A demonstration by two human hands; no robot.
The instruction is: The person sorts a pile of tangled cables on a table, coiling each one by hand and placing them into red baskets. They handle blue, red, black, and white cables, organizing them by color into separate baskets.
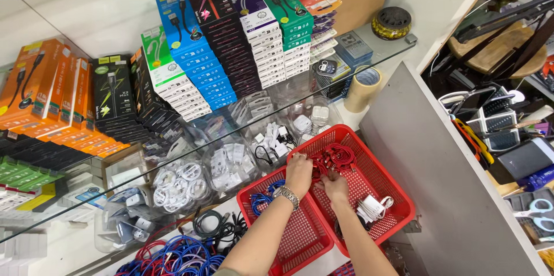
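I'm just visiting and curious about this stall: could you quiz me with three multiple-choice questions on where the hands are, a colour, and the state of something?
1. Where are both hands?
A. on the tape roll
B. over the red cables in a red basket
C. on the scissors

2. What colour are the cables in the other red basket?
A. blue
B. yellow
C. white

3. The left wrist is:
A. bare
B. wearing a metal watch
C. gloved

Answers: 
1 B, the left hand and right hand meet at the red cables in the red basket. 
2 A, blue cables lie there. 
3 B, a metal watch shows.
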